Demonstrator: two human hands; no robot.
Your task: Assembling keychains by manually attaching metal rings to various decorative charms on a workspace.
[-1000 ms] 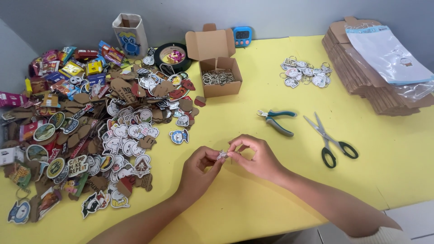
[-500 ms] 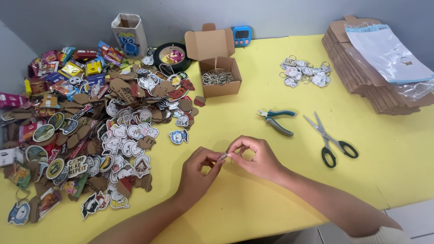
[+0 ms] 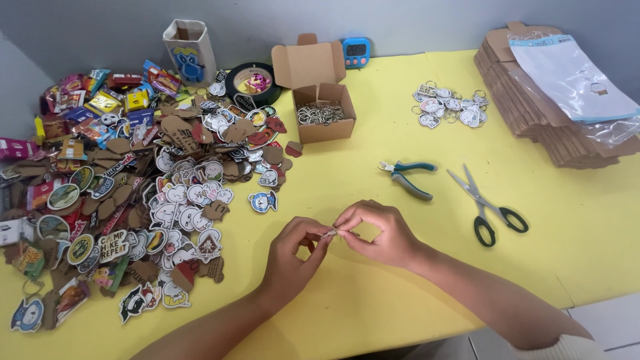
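Your hands meet at the table's (image 3: pixel 373 167) near edge. Charm pile (image 3: pixel 133 193) lies left; pliers (image 3: pixel 407 177) and scissors (image 3: pixel 487 207) right; ring box (image 3: pixel 325 113) behind.

Craft workbench: keychain charms (image 3: pixel 180 200), pliers (image 3: pixel 408 175)

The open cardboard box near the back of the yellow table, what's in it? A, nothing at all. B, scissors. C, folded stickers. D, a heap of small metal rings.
D: the open cardboard box holds a heap of small silvery metal rings, while the scissors lie out on the yellow table to its right.
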